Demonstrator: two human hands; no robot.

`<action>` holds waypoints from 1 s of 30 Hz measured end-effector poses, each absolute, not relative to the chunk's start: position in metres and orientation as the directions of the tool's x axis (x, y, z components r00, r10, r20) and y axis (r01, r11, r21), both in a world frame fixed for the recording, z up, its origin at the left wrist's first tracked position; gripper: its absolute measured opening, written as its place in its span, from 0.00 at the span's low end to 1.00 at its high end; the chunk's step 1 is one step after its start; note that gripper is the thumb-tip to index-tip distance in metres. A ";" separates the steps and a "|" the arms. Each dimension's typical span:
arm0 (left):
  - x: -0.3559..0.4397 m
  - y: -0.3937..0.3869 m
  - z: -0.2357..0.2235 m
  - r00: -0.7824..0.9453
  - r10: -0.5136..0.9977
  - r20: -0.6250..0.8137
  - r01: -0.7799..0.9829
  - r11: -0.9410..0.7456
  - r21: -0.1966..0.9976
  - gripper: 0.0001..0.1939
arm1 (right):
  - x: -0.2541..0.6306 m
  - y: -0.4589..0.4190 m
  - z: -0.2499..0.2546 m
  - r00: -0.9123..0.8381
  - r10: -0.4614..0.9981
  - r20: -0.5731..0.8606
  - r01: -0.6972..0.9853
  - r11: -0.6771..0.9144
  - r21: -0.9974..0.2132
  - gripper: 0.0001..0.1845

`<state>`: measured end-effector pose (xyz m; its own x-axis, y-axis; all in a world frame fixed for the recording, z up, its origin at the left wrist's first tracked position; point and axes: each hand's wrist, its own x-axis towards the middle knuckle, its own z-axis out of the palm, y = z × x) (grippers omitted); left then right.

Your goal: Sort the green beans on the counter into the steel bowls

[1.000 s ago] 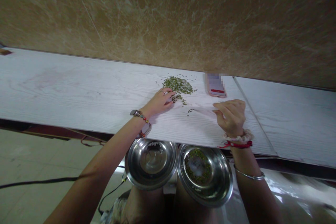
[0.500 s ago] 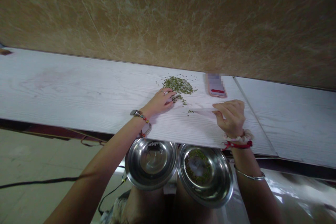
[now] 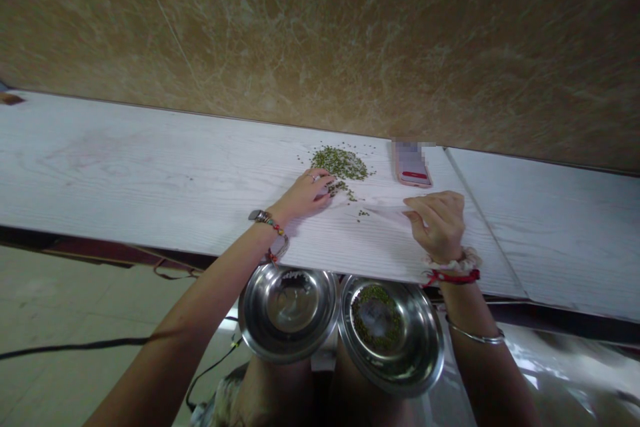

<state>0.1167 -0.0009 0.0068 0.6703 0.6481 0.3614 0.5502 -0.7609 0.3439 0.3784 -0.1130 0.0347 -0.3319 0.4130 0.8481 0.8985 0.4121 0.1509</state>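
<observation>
A loose pile of small green beans (image 3: 345, 163) lies spread on a white wood-grain tabletop. My left hand (image 3: 311, 190) rests at the pile's near left edge, fingers bent and thumb apart, touching some beans; something pale shows under its palm, too unclear to name. My right hand (image 3: 437, 221) pinches a thin, see-through strip (image 3: 387, 211) between thumb and fingers. The strip's narrow tip points left, just above a few stray beans (image 3: 363, 215). Below the table edge, a steel bowl (image 3: 425, 353) holds green and brownish beans. Beside it stands a second steel bowl (image 3: 253, 330) with a few pale bits.
A phone (image 3: 414, 167) in a pink case lies behind my right hand, near the wall (image 3: 320, 40). A seam (image 3: 487, 220) crosses the tabletop on the right. Both bowls rest over my knees. A black cable (image 3: 75, 347) runs at the lower left.
The clear strip's tip has lifted or shifted slightly away from the stray beans. My left hand and the bowls look unmoved.
</observation>
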 end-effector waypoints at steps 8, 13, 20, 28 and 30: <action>0.117 -0.001 0.007 0.673 0.646 0.360 0.559 -0.763 0.324 0.20 | 0.376 -0.113 0.039 -0.338 0.341 0.877 0.879 0.448 0.164 0.01; 0.117 -0.001 0.007 0.673 0.646 0.362 0.558 -0.764 0.325 0.20 | 0.374 -0.115 0.038 -0.368 0.393 0.843 0.862 0.485 0.150 0.03; 0.117 -0.001 0.006 0.671 0.646 0.363 0.559 -0.763 0.324 0.20 | 0.368 -0.122 0.039 -0.375 0.379 0.846 0.842 0.520 0.141 0.02; 0.118 0.000 0.005 0.699 0.601 0.388 0.540 -0.799 0.265 0.20 | 0.365 -0.135 0.044 -0.415 0.440 0.796 0.804 0.588 0.094 0.06; 0.118 -0.001 0.006 0.711 0.572 0.409 0.518 -0.819 0.247 0.19 | 0.365 -0.143 0.046 -0.422 0.458 0.783 0.794 0.603 0.075 0.07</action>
